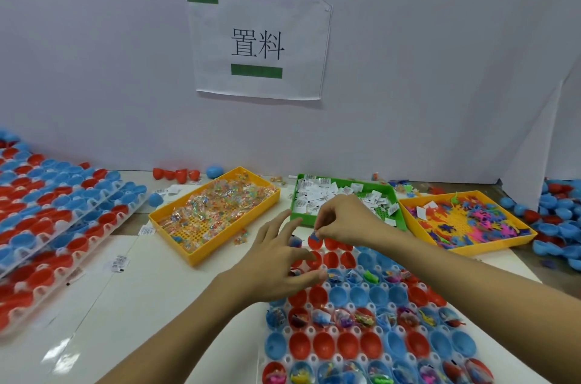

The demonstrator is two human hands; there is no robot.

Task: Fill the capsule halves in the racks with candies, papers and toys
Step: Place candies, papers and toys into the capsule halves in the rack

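Working through the rack (pixel 371 333) at the bottom right of the frame, and it looks partly done to me: alternating rows of red and blue capsule halves (pixel 345 345) already hold candy, paper bits and toys, while the rows between them sit bare, same as the red ones up at the rack's far end

Middle of the frame, the left hand (pixel 276 261) hovers over that far end with its fingers spread and loose, holding nothing I can make out. The right hand (pixel 342 220) is just past it, fingers pinching something small and bluish right over an empty red half in the farthest row, can't tell if it's a toy or a wrapper

Further back on the surface are the supplies: a yellow tray (pixel 163 218) of wrapped candies (pixel 220 204) left of center, a green tray (pixel 391 192) of folded papers (pixel 327 192) in the middle, and another yellow tray (pixel 518 240) of bright plastic toys (pixel 471 220) on the right

Over on the left of the frame sit more racks (pixel 56 214) of red and blue halves that look empty from here, so I'd say there's loads left. Loose halves are heaped at the far right edge too
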